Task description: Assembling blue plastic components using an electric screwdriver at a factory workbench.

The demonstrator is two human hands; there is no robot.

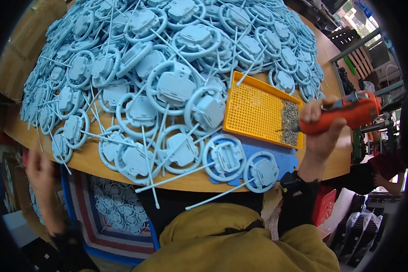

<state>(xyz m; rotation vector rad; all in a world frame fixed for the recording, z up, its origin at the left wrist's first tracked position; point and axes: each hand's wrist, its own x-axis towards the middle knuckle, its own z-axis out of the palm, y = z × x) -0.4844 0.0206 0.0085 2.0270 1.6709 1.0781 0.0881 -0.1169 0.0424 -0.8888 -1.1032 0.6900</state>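
Observation:
My right hand (321, 144) is wrapped round a red-orange power screwdriver (349, 114). The tool's tip points left, over the small metal screws (291, 113) heaped at the right end of a yellow perforated tray (254, 111). My left hand (40, 174) is off the table's left edge, smeared by motion; its fingers are not clear. Two light-blue plastic wheel-shaped parts with long rods lie before me: one wheel part (224, 157) showing an open rectangular recess, and another wheel part (262, 172) to its right. Both rest partly on a blue mat (286, 159).
A high pile of similar light-blue wheel parts (172, 86) covers much of the wooden table (331, 158). Below the left edge stands a striped container (122, 242) holding more parts. Cardboard (29, 45) rises at far left, a red crate (324, 206) at lower right. Another person's arm (387, 183) shows at far right.

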